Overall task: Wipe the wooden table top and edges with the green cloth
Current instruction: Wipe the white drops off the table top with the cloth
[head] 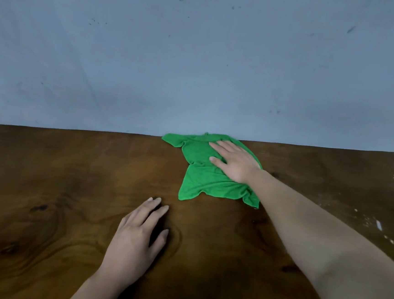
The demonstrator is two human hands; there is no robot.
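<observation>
A green cloth [200,180] lies spread flat on the dark wooden table top [57,184], its far end touching the table's back edge by the wall. My right hand [234,162] presses flat on the cloth's upper right part, fingers stretched out toward the left. My left hand [136,237] rests palm down on the bare wood in front of the cloth, fingers slightly apart, holding nothing.
A pale blue-grey wall [198,66] rises directly behind the table's back edge [74,129]. White specks and flakes [378,225] lie scattered on the wood at the far right. Knots and grain rings mark the wood at the left.
</observation>
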